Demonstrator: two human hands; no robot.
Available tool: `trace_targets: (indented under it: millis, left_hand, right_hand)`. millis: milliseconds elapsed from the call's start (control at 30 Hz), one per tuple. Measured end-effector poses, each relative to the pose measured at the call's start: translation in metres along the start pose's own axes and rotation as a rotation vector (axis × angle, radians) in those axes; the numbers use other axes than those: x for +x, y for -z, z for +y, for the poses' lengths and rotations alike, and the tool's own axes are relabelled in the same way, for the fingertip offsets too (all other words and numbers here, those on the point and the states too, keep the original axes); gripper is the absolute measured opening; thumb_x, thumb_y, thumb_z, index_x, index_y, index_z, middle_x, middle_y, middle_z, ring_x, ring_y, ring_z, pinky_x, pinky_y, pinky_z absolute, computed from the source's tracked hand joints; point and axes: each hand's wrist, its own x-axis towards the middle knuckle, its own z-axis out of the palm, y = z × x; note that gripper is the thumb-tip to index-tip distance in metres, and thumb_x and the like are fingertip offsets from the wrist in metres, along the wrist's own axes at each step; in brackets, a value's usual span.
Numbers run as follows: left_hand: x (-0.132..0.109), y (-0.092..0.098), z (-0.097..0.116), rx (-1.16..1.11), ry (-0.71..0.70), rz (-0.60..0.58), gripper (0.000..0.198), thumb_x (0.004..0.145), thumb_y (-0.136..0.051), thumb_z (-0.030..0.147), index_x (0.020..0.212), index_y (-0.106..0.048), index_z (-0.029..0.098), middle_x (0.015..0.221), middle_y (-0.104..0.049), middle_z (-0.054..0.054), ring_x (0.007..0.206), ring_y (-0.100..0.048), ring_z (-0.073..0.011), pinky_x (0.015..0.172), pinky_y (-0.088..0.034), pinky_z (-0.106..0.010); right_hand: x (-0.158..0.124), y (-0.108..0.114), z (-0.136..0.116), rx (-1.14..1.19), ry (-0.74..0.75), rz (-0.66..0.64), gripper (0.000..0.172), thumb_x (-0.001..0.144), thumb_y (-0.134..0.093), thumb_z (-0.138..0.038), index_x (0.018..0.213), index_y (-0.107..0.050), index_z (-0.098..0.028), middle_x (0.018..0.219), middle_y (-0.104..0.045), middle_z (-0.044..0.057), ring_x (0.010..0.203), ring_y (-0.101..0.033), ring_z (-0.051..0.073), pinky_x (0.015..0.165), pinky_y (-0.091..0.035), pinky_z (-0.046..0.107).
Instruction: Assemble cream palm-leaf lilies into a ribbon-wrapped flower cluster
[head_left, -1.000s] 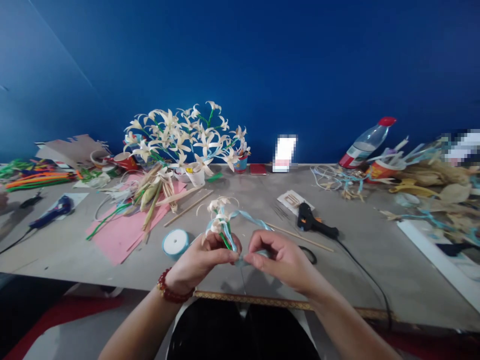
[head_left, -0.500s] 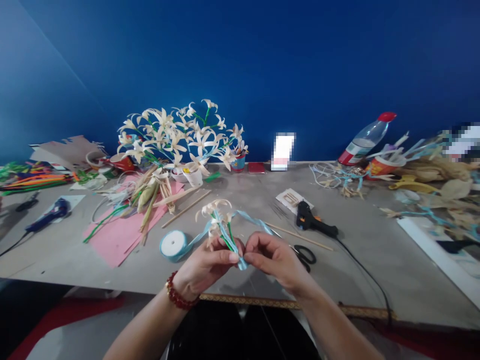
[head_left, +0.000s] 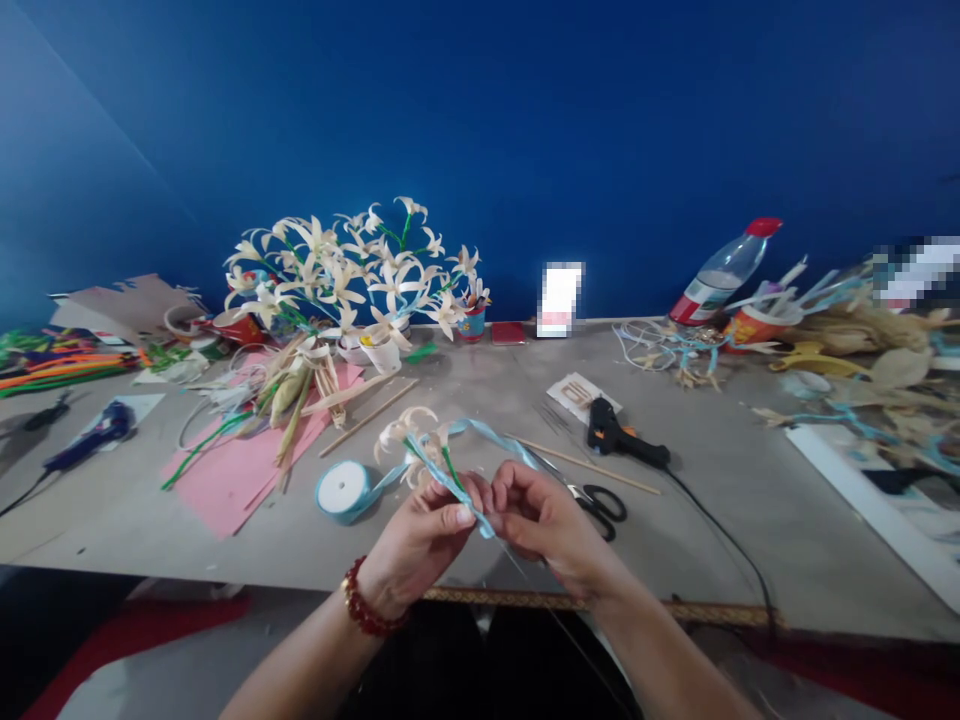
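Note:
My left hand (head_left: 422, 543), with a red bead bracelet on the wrist, pinches the green stem of a small cream paper flower sprig (head_left: 409, 440). Close beside it, my right hand (head_left: 541, 519) pinches the light blue ribbon (head_left: 491, 436) that loops round the stem. The two hands nearly touch above the table's front edge. The ribbon runs left to a light blue ribbon spool (head_left: 343, 491) lying flat on the table (head_left: 750, 500).
Black scissors (head_left: 600, 503) and a black glue gun (head_left: 621, 440) with its cord lie right of my hands. A bunch of cream flowers (head_left: 352, 275), pink paper (head_left: 232, 470), sticks, a blue glue gun (head_left: 82, 450) and a plastic bottle (head_left: 720, 275) surround the work spot.
The flower sprig has tilted to the left and my hands have drawn closer together, the fingertips now almost meeting. The view has shifted a little leftward.

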Motion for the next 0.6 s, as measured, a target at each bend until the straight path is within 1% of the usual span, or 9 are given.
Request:
trace_targets:
  millis: [67,167,233,300,367,400,467,500,600]
  left_hand:
    - [0.000,0.000,-0.004,-0.003,-0.012,0.020,0.021,0.065,-0.086,0.032,0.069,-0.071,0.019,0.073,-0.058,-0.002,0.077,-0.057,-0.0197,0.079,-0.045,-0.036]
    - [-0.001,-0.001,-0.007,-0.017,-0.024,0.010,0.019,0.067,-0.084,0.032,0.070,-0.071,0.019,0.072,-0.057,-0.001,0.075,-0.056,-0.0190,0.076,-0.047,-0.035]
    - [-0.001,-0.004,-0.008,-0.033,-0.027,0.005,0.017,0.069,-0.083,0.030,0.071,-0.071,0.019,0.073,-0.057,-0.001,0.074,-0.056,-0.0178,0.071,-0.049,-0.033]
    - [-0.001,-0.008,-0.008,-0.055,-0.026,0.018,0.016,0.069,-0.083,0.029,0.073,-0.071,0.018,0.076,-0.058,-0.001,0.072,-0.057,-0.0168,0.062,-0.049,-0.030]
    - [0.000,-0.010,-0.009,-0.078,-0.010,0.046,0.016,0.070,-0.082,0.028,0.075,-0.071,0.018,0.077,-0.059,-0.001,0.068,-0.057,-0.0160,0.053,-0.047,-0.028]
    - [0.001,-0.011,-0.009,-0.092,-0.002,0.067,0.016,0.070,-0.082,0.027,0.076,-0.070,0.018,0.076,-0.060,-0.001,0.065,-0.057,-0.0154,0.050,-0.046,-0.027]
    - [0.004,-0.010,-0.011,-0.119,-0.005,0.131,0.014,0.070,-0.082,0.023,0.075,-0.070,0.017,0.074,-0.063,0.000,0.063,-0.057,-0.0136,0.051,-0.046,-0.025]
    - [0.005,-0.009,-0.012,-0.131,-0.022,0.172,0.014,0.070,-0.083,0.021,0.074,-0.070,0.016,0.073,-0.065,0.000,0.064,-0.058,-0.0125,0.055,-0.048,-0.024]
    - [0.010,-0.008,-0.014,-0.169,-0.088,0.279,0.015,0.067,-0.085,0.015,0.072,-0.071,0.014,0.075,-0.070,-0.001,0.071,-0.061,-0.0099,0.070,-0.049,-0.021]
  right_hand:
    - [-0.001,0.000,-0.001,0.015,-0.038,0.016,0.043,0.065,-0.087,-0.039,0.073,-0.050,-0.020,0.059,-0.050,-0.008,0.043,-0.029,0.003,0.037,-0.017,0.015]
    - [-0.002,0.001,0.002,0.037,-0.065,0.016,0.044,0.064,-0.088,-0.038,0.074,-0.049,-0.020,0.058,-0.053,-0.008,0.042,-0.036,0.003,0.036,-0.016,0.014]
    - [-0.002,0.004,0.006,0.054,-0.069,0.002,0.045,0.065,-0.088,-0.039,0.075,-0.048,-0.020,0.057,-0.054,-0.007,0.042,-0.042,0.004,0.036,-0.016,0.014]
    - [-0.002,0.007,0.011,0.030,-0.074,-0.020,0.042,0.070,-0.084,-0.041,0.078,-0.048,-0.021,0.056,-0.058,-0.006,0.039,-0.042,0.004,0.036,-0.016,0.014]
    - [-0.002,0.010,0.014,-0.040,-0.058,-0.018,0.038,0.076,-0.080,-0.043,0.082,-0.049,-0.022,0.055,-0.063,-0.004,0.036,-0.043,0.006,0.036,-0.023,0.014]
    - [-0.003,0.011,0.015,-0.088,-0.035,0.000,0.035,0.078,-0.077,-0.044,0.083,-0.050,-0.022,0.057,-0.065,-0.003,0.038,-0.046,0.007,0.038,-0.031,0.015]
    - [-0.005,0.014,0.018,-0.220,0.067,0.073,0.030,0.081,-0.073,-0.045,0.082,-0.056,-0.021,0.065,-0.068,0.001,0.051,-0.059,0.012,0.051,-0.047,0.023]
    - [-0.007,0.015,0.021,-0.308,0.132,0.121,0.027,0.083,-0.071,-0.045,0.083,-0.059,-0.020,0.071,-0.069,0.003,0.062,-0.063,0.015,0.060,-0.051,0.027]
    - [-0.017,0.016,0.037,-0.569,0.304,0.283,0.018,0.090,-0.063,-0.038,0.093,-0.066,-0.021,0.090,-0.069,0.006,0.087,-0.065,0.021,0.080,-0.051,0.032]
